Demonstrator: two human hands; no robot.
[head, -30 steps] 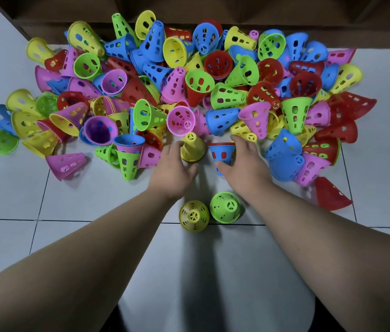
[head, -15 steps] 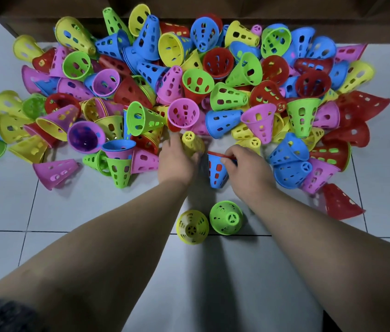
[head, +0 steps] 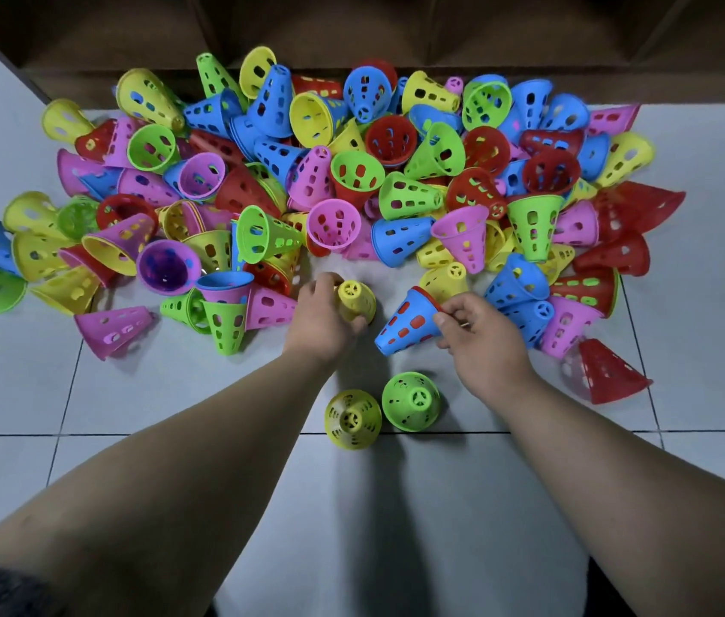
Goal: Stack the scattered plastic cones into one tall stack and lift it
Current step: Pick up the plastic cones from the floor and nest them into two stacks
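Note:
A wide pile of perforated plastic cones [head: 342,180] in yellow, green, blue, pink and red covers the far half of the tiled floor. My left hand [head: 320,318] grips a yellow cone [head: 355,300] at the pile's near edge. My right hand [head: 476,336] pinches the rim of a blue cone [head: 405,322] that has a red cone nested inside; it is tilted with its narrow end down-left. Two cones stand upright nearer to me, one yellow [head: 353,419] and one green [head: 411,400].
A dark wooden shelf base [head: 351,33] runs along the far side behind the pile. A lone red cone [head: 605,371] lies at the right and a pink one [head: 113,329] at the left. Pale floor tiles [head: 129,394] lie between the pile and me.
Both hands took hold of cones at the pile's edge and drew them back toward me. The blue cone with the red insert has tipped over onto a slant in my right hand.

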